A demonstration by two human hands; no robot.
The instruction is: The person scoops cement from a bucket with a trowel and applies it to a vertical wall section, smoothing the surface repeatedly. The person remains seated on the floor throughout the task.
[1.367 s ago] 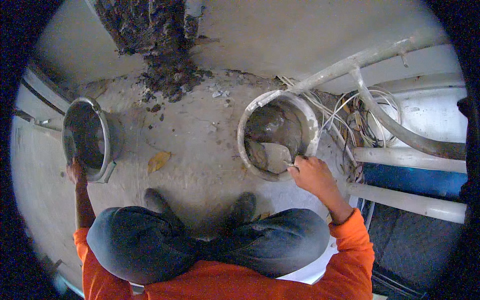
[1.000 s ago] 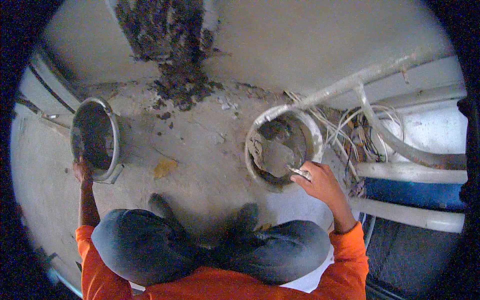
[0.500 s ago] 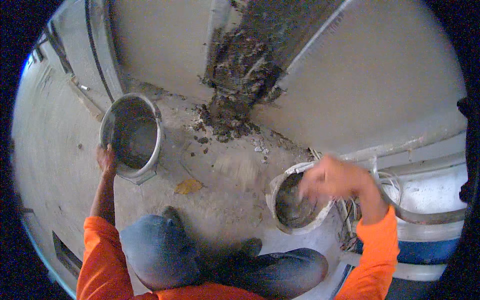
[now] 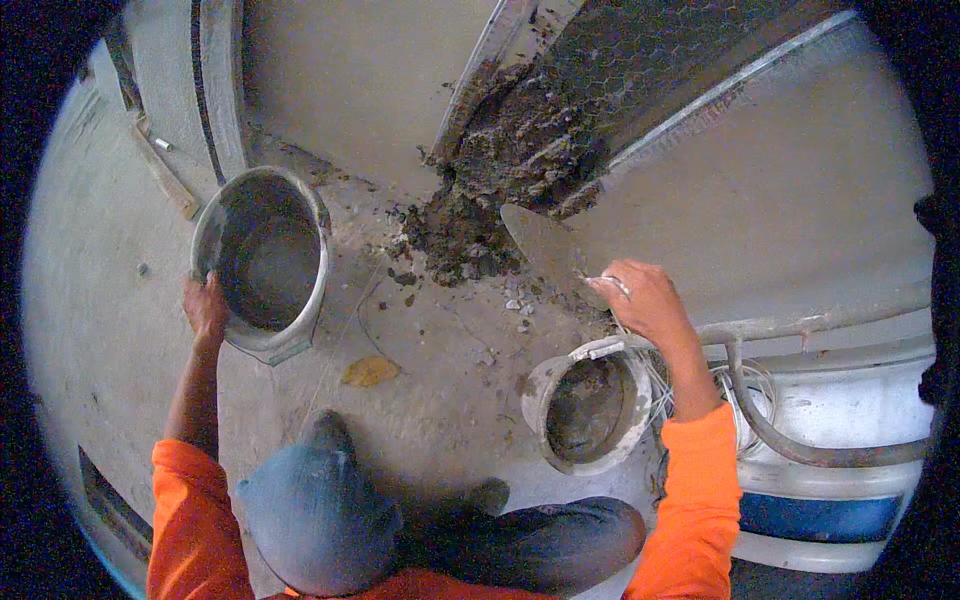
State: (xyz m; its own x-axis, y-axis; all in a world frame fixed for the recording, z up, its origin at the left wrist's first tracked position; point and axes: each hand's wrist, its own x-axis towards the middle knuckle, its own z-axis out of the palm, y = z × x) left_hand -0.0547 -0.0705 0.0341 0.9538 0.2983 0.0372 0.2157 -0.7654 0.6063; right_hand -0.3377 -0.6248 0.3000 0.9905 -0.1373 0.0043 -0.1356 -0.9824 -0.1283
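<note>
Angled trowel (image 4: 540, 245), grey left bucket (image 4: 321, 272), smeared right bucket (image 4: 634, 403)

A plain grey wall (image 4: 760, 200) meets a debris-littered concrete floor (image 4: 440, 390).

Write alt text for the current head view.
A person's right hand holds a trowel beside a dark, crumbly heap; the left hand grips a bucket by its rim. A second bucket and a yellow leaf rest nearby.

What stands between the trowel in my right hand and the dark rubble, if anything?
Nothing visible: the trowel in your right hand overlaps the dark rubble in this view; whether they touch is unclear.
</note>
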